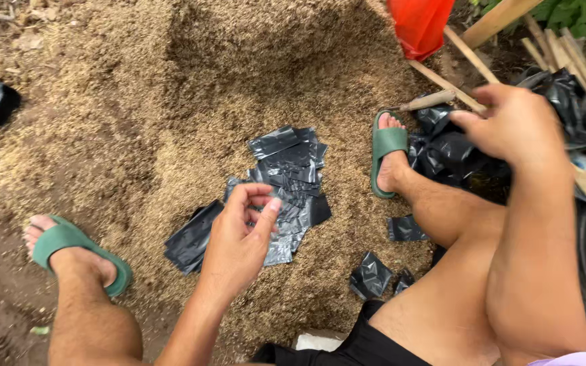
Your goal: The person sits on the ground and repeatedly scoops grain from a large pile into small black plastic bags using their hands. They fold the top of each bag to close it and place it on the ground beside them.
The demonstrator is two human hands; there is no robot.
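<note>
Where husks lie heaped, left hand [239, 234] pinching one black bag [286, 210] (pile uncounted), right hand [513, 122] loosely open, empty.

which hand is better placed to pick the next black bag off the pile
Left, probably. The left hand hovers right over the pile of black bags on the husks, fingers pinched. The right hand is up and off to the side, away from the pile.

The black bags [286, 177] are thin, glossy plastic, creased and shiny. Under them the husk heap [137, 115] looks dry, rough and matt. Right of the heap, the sticks [581, 64] are pale bare wood. The green sandals [388, 146] look like smooth matt rubber.
</note>
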